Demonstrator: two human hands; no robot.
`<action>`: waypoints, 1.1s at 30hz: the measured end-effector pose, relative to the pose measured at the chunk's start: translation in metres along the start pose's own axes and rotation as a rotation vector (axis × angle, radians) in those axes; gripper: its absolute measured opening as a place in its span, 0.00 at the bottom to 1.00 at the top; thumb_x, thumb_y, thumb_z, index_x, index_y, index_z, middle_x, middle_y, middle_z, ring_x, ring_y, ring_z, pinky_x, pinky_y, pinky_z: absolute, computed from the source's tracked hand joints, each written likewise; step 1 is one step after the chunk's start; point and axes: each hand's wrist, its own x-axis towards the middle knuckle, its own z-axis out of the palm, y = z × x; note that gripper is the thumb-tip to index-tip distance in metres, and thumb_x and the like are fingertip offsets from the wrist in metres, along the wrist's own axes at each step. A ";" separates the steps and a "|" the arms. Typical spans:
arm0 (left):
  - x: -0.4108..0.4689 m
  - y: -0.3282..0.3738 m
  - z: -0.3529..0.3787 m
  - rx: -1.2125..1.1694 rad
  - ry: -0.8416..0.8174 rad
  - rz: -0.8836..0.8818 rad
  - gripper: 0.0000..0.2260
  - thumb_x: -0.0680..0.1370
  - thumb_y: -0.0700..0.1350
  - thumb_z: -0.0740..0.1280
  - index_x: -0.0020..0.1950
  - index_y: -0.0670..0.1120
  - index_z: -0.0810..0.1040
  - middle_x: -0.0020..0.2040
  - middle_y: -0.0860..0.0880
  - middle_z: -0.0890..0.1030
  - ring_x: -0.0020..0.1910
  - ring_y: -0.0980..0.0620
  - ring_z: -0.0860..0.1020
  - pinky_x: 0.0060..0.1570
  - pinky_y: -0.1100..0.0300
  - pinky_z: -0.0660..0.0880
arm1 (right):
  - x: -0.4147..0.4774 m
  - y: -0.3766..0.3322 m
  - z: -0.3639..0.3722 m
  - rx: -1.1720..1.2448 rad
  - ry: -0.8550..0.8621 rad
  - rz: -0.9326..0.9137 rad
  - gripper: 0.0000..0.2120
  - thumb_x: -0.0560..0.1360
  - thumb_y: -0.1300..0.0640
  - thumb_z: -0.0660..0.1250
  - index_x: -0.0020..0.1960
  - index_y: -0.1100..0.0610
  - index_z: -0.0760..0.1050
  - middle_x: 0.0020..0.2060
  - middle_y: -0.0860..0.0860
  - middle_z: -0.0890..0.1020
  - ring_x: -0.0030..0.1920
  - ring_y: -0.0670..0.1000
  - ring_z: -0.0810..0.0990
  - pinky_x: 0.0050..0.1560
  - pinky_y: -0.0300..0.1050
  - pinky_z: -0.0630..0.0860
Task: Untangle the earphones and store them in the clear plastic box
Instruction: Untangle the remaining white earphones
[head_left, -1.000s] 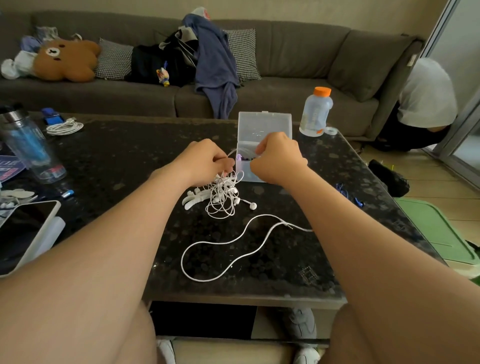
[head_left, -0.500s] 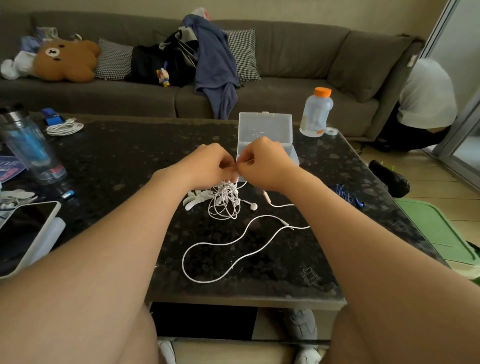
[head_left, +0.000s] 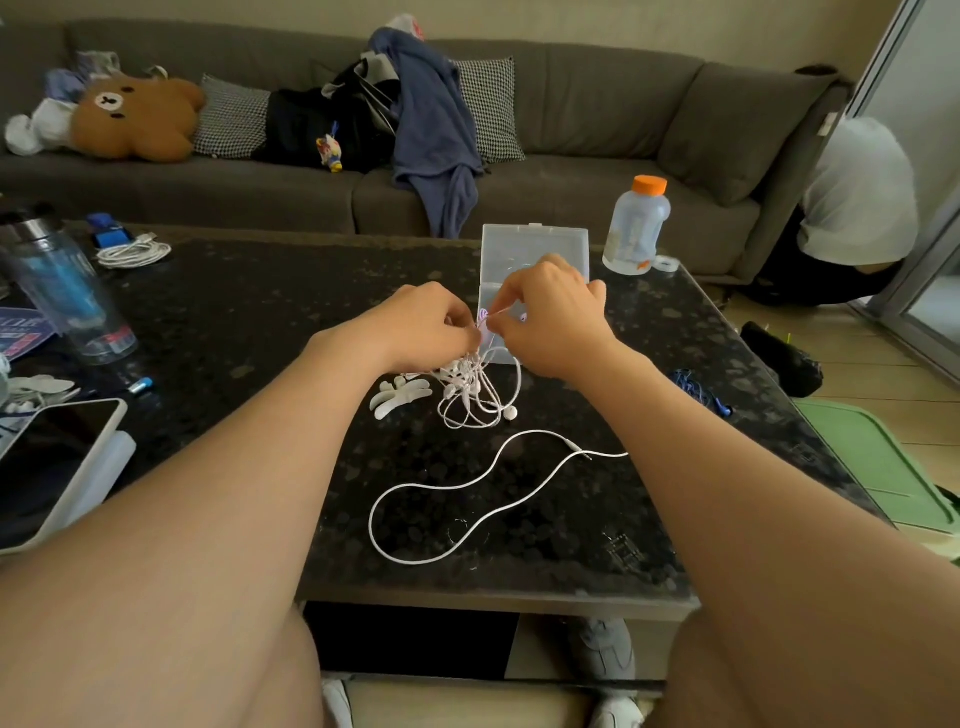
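A tangle of white earphones (head_left: 470, 395) hangs over the black stone table (head_left: 249, 322), lifted at its top. My left hand (head_left: 421, 327) and my right hand (head_left: 550, 317) meet above it, each pinching a strand of the white cord between thumb and fingers. One long loose cord (head_left: 483, 493) trails in a loop toward the table's near edge. The clear plastic box (head_left: 535, 249) stands open just behind my right hand, its lid upright and its base partly hidden.
An orange-capped bottle (head_left: 636, 228) stands right of the box. A blue tumbler (head_left: 67, 291), coiled white cable (head_left: 132, 253) and tablet (head_left: 57, 462) sit at the left. Blue cord (head_left: 696, 389) lies at the right edge. A person in white (head_left: 852, 197) crouches beyond the sofa (head_left: 571, 130).
My hands came together over the tangle, then rose slightly while pinching the cord. The loose cord's end near my right forearm has shifted a little.
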 end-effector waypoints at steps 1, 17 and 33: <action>-0.001 0.001 -0.001 -0.002 0.012 -0.012 0.11 0.83 0.55 0.66 0.55 0.52 0.86 0.50 0.48 0.85 0.52 0.46 0.83 0.51 0.48 0.81 | 0.001 0.001 0.000 0.015 0.025 0.000 0.01 0.78 0.50 0.74 0.49 0.44 0.85 0.55 0.49 0.81 0.59 0.54 0.77 0.58 0.53 0.63; -0.003 -0.006 -0.003 0.068 -0.060 -0.215 0.28 0.78 0.71 0.64 0.48 0.44 0.81 0.44 0.47 0.82 0.42 0.48 0.79 0.42 0.52 0.72 | 0.008 0.006 -0.015 0.417 0.312 -0.046 0.05 0.77 0.48 0.73 0.42 0.42 0.80 0.29 0.41 0.76 0.33 0.44 0.73 0.55 0.59 0.77; 0.000 0.007 -0.003 -0.509 -0.199 -0.188 0.11 0.84 0.49 0.66 0.60 0.47 0.85 0.57 0.42 0.86 0.55 0.43 0.85 0.65 0.39 0.80 | 0.007 0.007 -0.006 0.371 0.295 0.054 0.05 0.82 0.51 0.65 0.52 0.47 0.80 0.45 0.47 0.86 0.41 0.54 0.84 0.55 0.65 0.80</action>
